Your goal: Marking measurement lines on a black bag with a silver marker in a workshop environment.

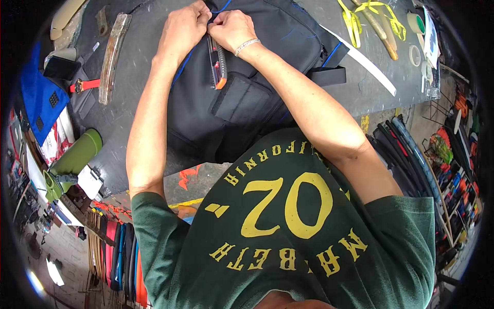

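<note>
A black fabric bag (193,108) with blue trim lies on the dark table in front of me. My left hand (186,28) is closed in a pinch over its upper part. Close beside it, my right hand (234,32) is also closed, fingertips nearly touching the left ones. What the fingers grip is hidden; a blue strand (222,6) shows just beyond them. Below my right hand, a utility knife (217,66) with an orange and black handle rests on the bag, its upper end close to the fingers. Whether the hand touches it I cannot tell.
Left on the table (135,98) are a long tape-wrapped bar (113,59), a red-strapped watch (85,85) and a dark phone (60,68). A green roll (77,152) lies at the left edge. Yellow straps (352,26), a white strip (368,67) and tape rolls (416,23) lie right.
</note>
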A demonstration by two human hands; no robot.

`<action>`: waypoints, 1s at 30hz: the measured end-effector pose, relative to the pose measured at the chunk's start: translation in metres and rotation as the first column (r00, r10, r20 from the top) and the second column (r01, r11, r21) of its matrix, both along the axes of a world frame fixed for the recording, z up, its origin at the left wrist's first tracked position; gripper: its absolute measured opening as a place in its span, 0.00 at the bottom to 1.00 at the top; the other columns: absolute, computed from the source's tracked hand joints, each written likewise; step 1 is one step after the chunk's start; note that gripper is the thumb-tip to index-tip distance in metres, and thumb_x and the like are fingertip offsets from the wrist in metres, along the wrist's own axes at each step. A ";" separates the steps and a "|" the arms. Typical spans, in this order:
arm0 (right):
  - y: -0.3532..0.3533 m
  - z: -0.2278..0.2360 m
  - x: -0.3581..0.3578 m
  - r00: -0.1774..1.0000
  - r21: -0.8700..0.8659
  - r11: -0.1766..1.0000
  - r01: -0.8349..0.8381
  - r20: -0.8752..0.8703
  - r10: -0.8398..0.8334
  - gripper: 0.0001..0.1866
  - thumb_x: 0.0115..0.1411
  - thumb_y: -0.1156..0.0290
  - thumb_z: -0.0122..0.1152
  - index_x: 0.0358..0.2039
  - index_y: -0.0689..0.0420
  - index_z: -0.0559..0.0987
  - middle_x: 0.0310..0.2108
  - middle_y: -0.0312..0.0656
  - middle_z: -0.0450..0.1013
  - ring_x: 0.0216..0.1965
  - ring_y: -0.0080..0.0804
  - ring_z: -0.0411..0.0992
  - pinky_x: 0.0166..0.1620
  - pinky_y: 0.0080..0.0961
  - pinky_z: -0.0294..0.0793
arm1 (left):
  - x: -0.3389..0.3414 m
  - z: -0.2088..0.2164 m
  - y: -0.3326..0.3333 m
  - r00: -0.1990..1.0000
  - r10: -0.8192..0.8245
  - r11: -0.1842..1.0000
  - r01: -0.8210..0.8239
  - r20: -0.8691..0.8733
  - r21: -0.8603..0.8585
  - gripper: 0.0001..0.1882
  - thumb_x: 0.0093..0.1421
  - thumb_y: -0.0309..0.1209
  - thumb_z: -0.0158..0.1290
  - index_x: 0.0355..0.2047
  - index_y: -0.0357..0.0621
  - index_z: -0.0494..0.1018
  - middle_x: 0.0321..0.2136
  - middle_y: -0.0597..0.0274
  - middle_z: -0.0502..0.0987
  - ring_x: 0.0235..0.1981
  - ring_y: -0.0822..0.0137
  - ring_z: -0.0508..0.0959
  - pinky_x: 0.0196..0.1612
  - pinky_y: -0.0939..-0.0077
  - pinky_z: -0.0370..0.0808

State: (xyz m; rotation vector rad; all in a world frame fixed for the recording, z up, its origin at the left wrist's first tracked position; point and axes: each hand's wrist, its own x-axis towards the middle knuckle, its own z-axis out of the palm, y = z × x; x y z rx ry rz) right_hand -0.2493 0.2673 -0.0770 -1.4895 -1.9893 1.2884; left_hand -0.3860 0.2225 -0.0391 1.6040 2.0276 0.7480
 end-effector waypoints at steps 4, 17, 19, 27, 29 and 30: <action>-0.003 -0.007 -0.005 0.995 0.114 0.992 -0.059 0.093 0.048 0.13 0.50 0.65 0.62 0.30 0.59 0.86 0.30 0.56 0.81 0.38 0.55 0.81 0.48 0.41 0.81 | 0.003 0.002 -0.007 0.983 -0.082 0.987 0.103 -0.163 0.122 0.05 0.63 0.25 0.52 0.34 0.36 0.76 0.30 0.40 0.81 0.37 0.39 0.82 0.40 0.51 0.77; 0.075 -0.030 0.019 0.859 -0.322 0.917 -0.237 -0.510 0.043 0.08 0.62 0.76 0.57 0.25 0.56 0.78 0.23 0.34 0.76 0.24 0.22 0.71 0.30 0.23 0.70 | 0.032 -0.032 -0.004 0.910 0.220 0.972 -0.172 -0.353 0.162 0.12 0.62 0.26 0.53 0.41 0.51 0.84 0.37 0.52 0.79 0.36 0.45 0.83 0.43 0.53 0.81; 0.081 -0.035 0.018 0.790 -0.400 0.880 -0.258 -0.611 -0.047 0.08 0.62 0.75 0.58 0.25 0.57 0.79 0.24 0.34 0.77 0.26 0.22 0.72 0.32 0.23 0.71 | 0.051 -0.034 -0.005 0.873 0.266 0.964 -0.242 -0.408 0.110 0.12 0.60 0.25 0.53 0.39 0.51 0.84 0.38 0.52 0.80 0.36 0.43 0.84 0.43 0.50 0.81; 0.081 -0.029 0.036 0.848 -0.375 0.859 -0.349 -0.516 0.120 0.08 0.63 0.70 0.61 0.26 0.57 0.78 0.24 0.33 0.75 0.26 0.22 0.71 0.33 0.23 0.70 | 0.061 -0.021 0.013 0.831 0.314 0.887 -0.429 -0.459 -0.170 0.20 0.61 0.47 0.61 0.36 0.40 0.85 0.37 0.38 0.83 0.41 0.38 0.83 0.47 0.50 0.80; 0.078 -0.030 0.035 0.830 -0.390 0.850 -0.353 -0.550 0.091 0.08 0.63 0.70 0.60 0.26 0.57 0.78 0.23 0.33 0.74 0.26 0.22 0.71 0.33 0.23 0.70 | 0.057 -0.023 0.016 0.871 0.281 0.904 -0.381 -0.403 -0.193 0.21 0.60 0.47 0.62 0.31 0.38 0.84 0.34 0.38 0.83 0.41 0.38 0.83 0.47 0.49 0.80; 0.078 -0.031 0.033 0.812 -0.401 0.846 -0.351 -0.580 0.062 0.09 0.64 0.70 0.59 0.26 0.56 0.78 0.23 0.32 0.74 0.25 0.22 0.70 0.32 0.22 0.70 | 0.055 -0.024 0.018 0.873 0.279 0.912 -0.371 -0.400 -0.173 0.20 0.60 0.46 0.62 0.33 0.38 0.84 0.34 0.39 0.83 0.41 0.38 0.83 0.47 0.49 0.80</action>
